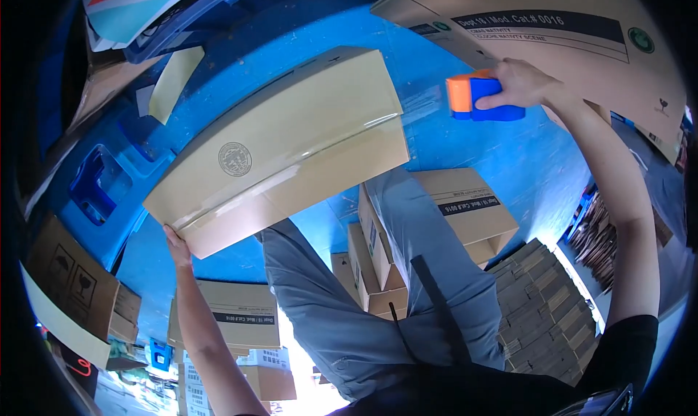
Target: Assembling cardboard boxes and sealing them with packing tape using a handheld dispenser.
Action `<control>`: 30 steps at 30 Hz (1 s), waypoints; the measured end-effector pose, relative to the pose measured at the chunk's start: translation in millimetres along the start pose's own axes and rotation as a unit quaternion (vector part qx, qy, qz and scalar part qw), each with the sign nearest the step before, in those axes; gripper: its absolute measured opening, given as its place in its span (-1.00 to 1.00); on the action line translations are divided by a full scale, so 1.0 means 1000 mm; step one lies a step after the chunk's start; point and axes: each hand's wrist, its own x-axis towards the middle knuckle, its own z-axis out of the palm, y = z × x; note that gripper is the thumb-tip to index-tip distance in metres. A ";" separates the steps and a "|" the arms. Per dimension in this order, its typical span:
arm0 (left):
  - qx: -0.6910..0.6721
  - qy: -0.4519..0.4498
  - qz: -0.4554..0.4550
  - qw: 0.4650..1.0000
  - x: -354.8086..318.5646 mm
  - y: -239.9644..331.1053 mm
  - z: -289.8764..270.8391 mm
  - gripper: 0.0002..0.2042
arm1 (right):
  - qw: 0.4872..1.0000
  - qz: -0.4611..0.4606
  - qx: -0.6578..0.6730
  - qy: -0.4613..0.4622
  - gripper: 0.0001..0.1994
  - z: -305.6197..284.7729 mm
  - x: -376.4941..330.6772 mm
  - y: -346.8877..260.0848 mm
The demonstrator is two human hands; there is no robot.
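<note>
A long cardboard box (291, 143) lies slanted across the blue surface in front of me, with a round printed mark on its upper panel. Shiny clear tape (331, 148) runs along its seam to the right end. My left hand (177, 243) grips the box's lower left corner. Off the right end, my right hand (520, 85) is closed round a blue and orange tape dispenser (471, 96). A faint, see-through strip stretches between box and dispenser. Some of my right fingers are hidden behind the dispenser.
A large printed carton (567, 27) stands at the far right. Smaller cartons (476, 205) sit below, around my legs. A blue plastic stool (109, 187) and a carton (73, 281) are on the left. Flattened cardboard stacks (545, 303) lie at lower right.
</note>
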 end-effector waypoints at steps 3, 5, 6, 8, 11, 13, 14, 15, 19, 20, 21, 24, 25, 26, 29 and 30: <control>-0.005 0.006 -0.005 1.000 0.003 0.005 -0.009 -0.16 | 0.997 -0.032 -0.015 0.062 -0.20 0.021 0.036 -0.003; -0.003 0.001 -0.015 1.000 -0.001 0.005 0.000 -0.19 | 0.998 -0.023 -0.036 0.050 -0.23 0.024 0.055 -0.022; -0.002 -0.001 -0.027 1.000 -0.003 0.006 0.002 -0.21 | 0.997 -0.024 -0.034 0.061 -0.26 0.028 0.063 -0.031; 0.013 -0.017 -0.025 0.999 -0.004 0.008 0.003 -0.20 | 0.997 -0.021 -0.037 0.064 -0.36 0.030 0.074 -0.045; 0.021 -0.015 -0.024 0.999 -0.008 0.008 0.005 -0.20 | 0.997 -0.008 -0.046 0.057 -0.42 0.023 0.074 -0.071; 0.024 0.014 -0.012 1.000 -0.004 0.010 -0.021 -0.21 | 0.996 -0.006 -0.051 0.073 -0.46 0.017 0.077 -0.094; 0.073 0.066 0.035 0.995 0.001 0.014 -0.050 -0.28 | 0.995 -0.018 -0.034 0.090 -0.50 0.012 0.075 -0.113; 0.119 0.114 0.079 0.983 0.004 0.022 -0.076 -0.34 | 0.994 -0.028 -0.018 0.105 -0.54 0.007 0.073 -0.127; 0.225 0.133 0.454 0.852 -0.071 0.131 0.066 -0.60 | 0.994 0.041 -0.047 0.089 -0.62 0.035 0.063 -0.108; 0.208 0.079 0.462 0.859 -0.102 0.174 0.114 -0.68 | 0.993 0.065 -0.051 0.082 -0.66 0.033 0.059 -0.113; 0.189 -0.037 0.523 0.831 -0.124 0.213 0.157 -0.70 | 0.992 0.086 -0.055 0.078 -0.69 0.029 0.057 -0.118; 0.318 -0.203 0.643 0.666 -0.183 0.310 0.264 -0.58 | 0.988 0.106 -0.041 0.105 -0.73 0.025 0.071 -0.142; 0.358 -0.182 0.676 0.617 -0.174 0.321 0.291 -0.58 | 0.988 0.098 -0.036 0.109 -0.73 0.021 0.077 -0.151; 0.392 -0.160 0.707 0.567 -0.164 0.326 0.314 -0.58 | 0.988 0.094 -0.029 0.121 -0.75 0.017 0.080 -0.155; 0.373 -0.230 0.716 0.543 -0.151 0.333 0.339 -0.62 | 0.981 0.107 -0.086 0.139 -0.79 0.048 0.094 -0.133; 0.361 -0.233 0.724 0.540 -0.157 0.336 0.356 -0.62 | 0.969 0.125 -0.154 0.149 -0.79 0.067 0.102 -0.112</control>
